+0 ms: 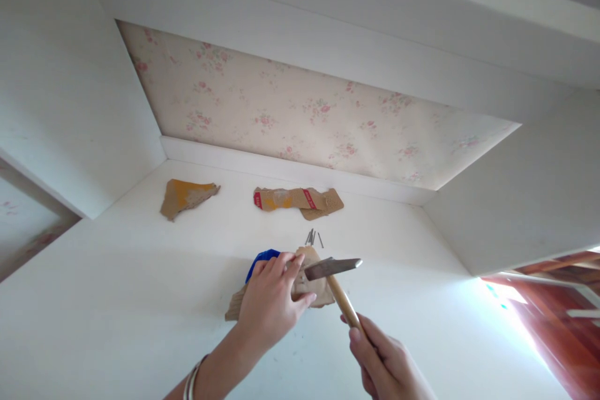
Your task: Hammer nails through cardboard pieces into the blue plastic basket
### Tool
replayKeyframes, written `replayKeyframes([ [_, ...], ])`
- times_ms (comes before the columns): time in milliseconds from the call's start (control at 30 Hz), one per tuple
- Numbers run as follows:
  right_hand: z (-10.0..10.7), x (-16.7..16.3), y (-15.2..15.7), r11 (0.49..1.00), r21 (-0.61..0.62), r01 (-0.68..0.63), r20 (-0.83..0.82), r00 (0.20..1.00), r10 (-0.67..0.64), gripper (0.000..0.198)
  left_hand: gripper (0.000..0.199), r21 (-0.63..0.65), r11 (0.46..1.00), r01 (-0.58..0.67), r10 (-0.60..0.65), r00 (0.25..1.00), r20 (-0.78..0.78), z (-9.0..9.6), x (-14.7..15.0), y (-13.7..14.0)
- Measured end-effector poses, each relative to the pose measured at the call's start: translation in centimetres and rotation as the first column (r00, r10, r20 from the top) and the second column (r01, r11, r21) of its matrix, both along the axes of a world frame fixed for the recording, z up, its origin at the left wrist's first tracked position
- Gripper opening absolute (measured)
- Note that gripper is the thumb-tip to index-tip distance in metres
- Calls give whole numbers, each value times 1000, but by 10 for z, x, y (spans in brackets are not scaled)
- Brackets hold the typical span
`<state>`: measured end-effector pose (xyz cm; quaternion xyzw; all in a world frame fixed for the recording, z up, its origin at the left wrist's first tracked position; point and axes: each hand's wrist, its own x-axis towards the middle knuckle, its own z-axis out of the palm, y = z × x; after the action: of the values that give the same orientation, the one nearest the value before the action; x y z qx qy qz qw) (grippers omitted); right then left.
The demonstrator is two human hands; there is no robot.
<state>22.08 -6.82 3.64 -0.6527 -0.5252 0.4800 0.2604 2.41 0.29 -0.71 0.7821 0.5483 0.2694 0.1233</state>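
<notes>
My right hand [382, 356] is closed round the wooden handle of a hammer [344, 301]. Its metal head is above a torn piece of cardboard [323, 292] on the white shelf; whether they touch is unclear. My left hand [272, 300] presses down on this cardboard, its thumb and forefinger a little apart on either side of a spot left of the hammer head. Any small item between those fingertips cannot be made out. A blue thing [260, 259] shows from behind the left hand, mostly hidden. Several loose nails [312, 237] lie just beyond the cardboard.
Farther back on the shelf [140, 275] lie a torn cardboard scrap [187, 195] and a strip of cardboard [293, 199] with red tape. White side panels [60, 62] stand left and right. An upper board [328, 6] hangs overhead, with flowered wallpaper [290, 106] behind.
</notes>
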Motion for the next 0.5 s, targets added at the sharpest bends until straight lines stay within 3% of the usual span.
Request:
replayKeyframes([
  [200,-2,-2,-2,999,37,-16,61,998,14,50,60,-1,1000,-13,13,1000,-4,0,0,0],
  [367,0,8,-3,982,48,181,-37,983,-180,53,59,-16,1000,-6,6,1000,-6,1,-1,0],
  [500,-17,35,9,970,200,140,244,951,-188,46,57,-12,1000,4,-4,1000,-9,1,-1,0],
])
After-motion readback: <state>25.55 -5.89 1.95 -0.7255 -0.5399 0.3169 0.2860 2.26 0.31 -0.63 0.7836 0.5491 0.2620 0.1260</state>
